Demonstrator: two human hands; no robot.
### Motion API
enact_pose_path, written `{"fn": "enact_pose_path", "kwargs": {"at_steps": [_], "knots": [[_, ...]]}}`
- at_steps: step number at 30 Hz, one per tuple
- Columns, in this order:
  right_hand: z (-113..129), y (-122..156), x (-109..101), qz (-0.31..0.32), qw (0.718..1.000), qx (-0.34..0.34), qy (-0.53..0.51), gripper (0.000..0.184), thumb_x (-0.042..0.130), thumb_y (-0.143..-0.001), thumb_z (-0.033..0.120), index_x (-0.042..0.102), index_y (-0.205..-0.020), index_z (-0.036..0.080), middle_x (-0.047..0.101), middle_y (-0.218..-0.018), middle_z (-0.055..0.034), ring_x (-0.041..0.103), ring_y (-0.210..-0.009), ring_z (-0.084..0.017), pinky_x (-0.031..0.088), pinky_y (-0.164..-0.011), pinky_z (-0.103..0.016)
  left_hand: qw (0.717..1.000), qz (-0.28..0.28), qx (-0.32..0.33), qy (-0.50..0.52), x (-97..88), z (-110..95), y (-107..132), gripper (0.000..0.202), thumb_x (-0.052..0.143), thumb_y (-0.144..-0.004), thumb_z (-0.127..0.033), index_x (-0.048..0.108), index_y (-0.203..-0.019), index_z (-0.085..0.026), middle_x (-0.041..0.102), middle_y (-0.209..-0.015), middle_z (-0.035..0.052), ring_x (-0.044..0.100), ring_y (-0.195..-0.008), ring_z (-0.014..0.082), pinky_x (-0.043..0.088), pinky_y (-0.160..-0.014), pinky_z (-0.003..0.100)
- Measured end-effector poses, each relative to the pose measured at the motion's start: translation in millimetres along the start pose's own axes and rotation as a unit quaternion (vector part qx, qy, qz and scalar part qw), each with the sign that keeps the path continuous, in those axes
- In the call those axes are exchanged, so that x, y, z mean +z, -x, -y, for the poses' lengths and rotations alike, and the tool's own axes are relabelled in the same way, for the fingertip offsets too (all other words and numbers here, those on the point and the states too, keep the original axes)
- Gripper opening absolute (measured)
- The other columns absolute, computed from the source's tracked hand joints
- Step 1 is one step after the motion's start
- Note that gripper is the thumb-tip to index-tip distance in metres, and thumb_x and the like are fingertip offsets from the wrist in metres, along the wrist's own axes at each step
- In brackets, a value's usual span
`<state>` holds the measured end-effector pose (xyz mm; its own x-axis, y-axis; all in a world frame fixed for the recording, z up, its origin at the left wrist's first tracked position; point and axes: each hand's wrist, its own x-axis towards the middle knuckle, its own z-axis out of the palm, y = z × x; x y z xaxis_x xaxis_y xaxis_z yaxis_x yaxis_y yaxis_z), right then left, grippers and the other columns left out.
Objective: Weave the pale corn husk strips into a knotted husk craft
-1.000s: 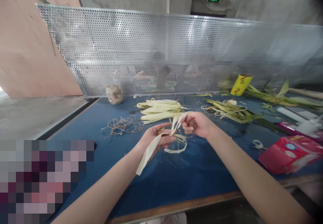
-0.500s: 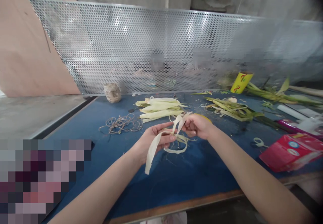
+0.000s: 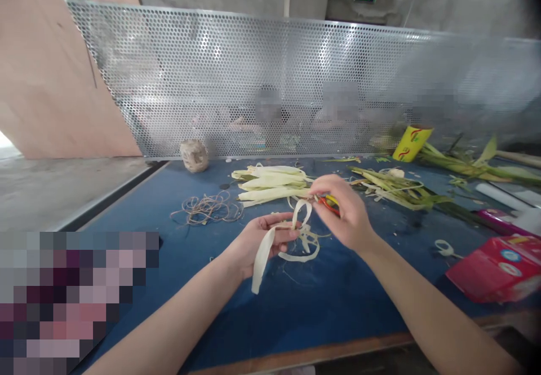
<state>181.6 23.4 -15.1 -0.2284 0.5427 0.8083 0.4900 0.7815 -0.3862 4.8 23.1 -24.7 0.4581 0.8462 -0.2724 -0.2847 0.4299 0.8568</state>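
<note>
My left hand [image 3: 274, 237] is pinching a pale corn husk strip [image 3: 262, 259] between thumb and fingers. The strip hangs down on one side and bends into a loop above the fingertips. My right hand [image 3: 340, 211] closes its thumb and fingers on a small hand tool with red and yellow handles [image 3: 332, 203]; whether it is scissors or pliers I cannot tell. Its tip shows by the fingertips, beside the strip's loop but apart from it. Further curled husk scraps [image 3: 310, 245] lie on the table below. Beyond both hands rests a pile of pale green corn husks [image 3: 273, 183].
The blue table [image 3: 296, 313] ends at a perforated metal screen [image 3: 236, 82]. Tangled cord [image 3: 207, 208] and a whitish lump [image 3: 194, 155] are left. Green stalks [image 3: 393, 189], a yellow roll [image 3: 412, 142] and a red package [image 3: 494, 270] are right.
My right hand has let go of the husk strip and taken hold of the red-and-yellow-handled tool. The strip's upper end now curls in a loop. My left hand keeps its pinch.
</note>
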Motion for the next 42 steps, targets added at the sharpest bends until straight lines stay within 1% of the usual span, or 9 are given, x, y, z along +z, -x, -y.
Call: {"fn": "enact_pose_path", "kwargs": {"at_steps": [3, 5, 12, 16, 19, 23, 28, 33, 42], "knots": [[18, 3, 11, 0.172, 0.982, -0.071, 0.028, 0.032, 0.059, -0.075, 0.024, 0.056, -0.107, 0.022, 0.054, -0.111, -0.0072, 0.047, -0.103, -0.022, 0.033, -0.092, -0.04, 0.999, 0.008, 0.035, -0.024, 2.0, 4, 1, 0.027, 0.075, -0.055, -0.007, 0.065, -0.08, -0.01, 0.067, -0.069, 0.0033, 0.059, -0.055, 0.0078, 0.046, -0.052, 0.017], [23, 5, 18, 0.207, 0.973, -0.087, 0.045, 0.028, 0.057, -0.079, 0.024, 0.058, -0.107, 0.025, 0.056, -0.11, -0.005, 0.047, -0.101, -0.021, 0.034, -0.089, -0.039, 0.998, 0.015, 0.06, -0.032, 3.0, 6, 1, 0.024, 0.076, -0.053, -0.011, 0.065, -0.074, -0.01, 0.065, -0.064, 0.0015, 0.061, -0.061, 0.0107, 0.048, -0.059, 0.02], [23, 9, 28, 0.161, 0.983, -0.088, 0.008, 0.009, 0.054, -0.082, 0.021, 0.063, -0.081, 0.02, 0.066, -0.077, -0.0011, 0.056, -0.08, -0.015, 0.037, -0.08, -0.033, 0.991, 0.061, 0.072, -0.091, 0.3, 10, -3, 0.036, 0.079, -0.041, -0.008, 0.064, -0.074, -0.008, 0.059, -0.05, -0.0021, 0.051, -0.043, 0.0084, 0.043, -0.041, 0.019], [14, 7, 34, 0.094, 0.991, 0.072, 0.056, 0.01, 0.055, -0.079, 0.019, 0.063, -0.073, 0.021, 0.066, -0.07, -0.0009, 0.059, -0.07, -0.016, 0.04, -0.075, -0.034, 0.99, 0.076, 0.057, -0.1, 3.6, 14, -2, 0.027, 0.077, -0.047, -0.007, 0.062, -0.07, -0.009, 0.06, -0.055, -0.0011, 0.053, -0.048, 0.0081, 0.042, -0.04, 0.017], [2, 4, 31, 0.076, 0.983, 0.161, 0.046, 0.011, 0.056, -0.078, 0.023, 0.062, -0.086, 0.02, 0.066, -0.076, -0.0031, 0.06, -0.07, -0.017, 0.045, -0.065, -0.029, 0.995, 0.063, 0.009, -0.073, 5.3, 13, 0, 0.027, 0.078, -0.049, -0.008, 0.063, -0.072, -0.008, 0.065, -0.064, 0.0026, 0.053, -0.047, 0.0055, 0.043, -0.042, 0.015], [1, 1, 11, -0.002, 0.994, 0.075, 0.08, 0.01, 0.05, -0.081, 0.021, 0.058, -0.077, 0.018, 0.061, -0.075, -0.0045, 0.055, -0.069, -0.016, 0.043, -0.066, -0.029, 0.999, 0.013, -0.011, -0.037, 1.7, 6, 1, 0.026, 0.079, -0.048, -0.01, 0.064, -0.07, -0.008, 0.067, -0.066, 0.0028, 0.055, -0.047, 0.0036, 0.045, -0.047, 0.013], [7, 2, 0, 0.174, 0.975, -0.062, 0.121, 0.013, 0.058, -0.078, 0.028, 0.056, -0.069, 0.018, 0.058, -0.062, 0.0009, 0.052, -0.062, -0.013, 0.038, -0.065, -0.028, 0.999, -0.014, 0.025, -0.024, -3.8, -2, -1, 0.024, 0.079, -0.05, -0.011, 0.064, -0.068, -0.009, 0.067, -0.062, 0.0018, 0.055, -0.046, 0.003, 0.045, -0.048, 0.012], [-1, 5, 8, 0.213, 0.952, -0.071, 0.208, 0.012, 0.055, -0.079, 0.028, 0.058, -0.073, 0.018, 0.062, -0.069, -0.0019, 0.055, -0.068, -0.016, 0.037, -0.065, -0.029, 0.996, -0.045, 0.076, -0.013, -4.0, -5, 0, 0.033, 0.078, -0.05, -0.009, 0.06, -0.078, -0.01, 0.069, -0.07, 0.0029, 0.058, -0.052, 0.0056, 0.045, -0.047, 0.014], [-1, 5, 3, 0.189, 0.958, -0.078, 0.2, 0.017, 0.046, -0.084, 0.017, 0.061, -0.091, 0.019, 0.066, -0.085, -0.0064, 0.059, -0.08, -0.019, 0.045, -0.075, -0.034, 0.973, -0.08, 0.187, -0.108, -7.0, -6, -3, 0.06, 0.073, -0.055, -0.009, 0.044, -0.108, -0.013, 0.069, -0.076, 0.0027, 0.059, -0.054, 0.0107, 0.046, -0.046, 0.023]]}}
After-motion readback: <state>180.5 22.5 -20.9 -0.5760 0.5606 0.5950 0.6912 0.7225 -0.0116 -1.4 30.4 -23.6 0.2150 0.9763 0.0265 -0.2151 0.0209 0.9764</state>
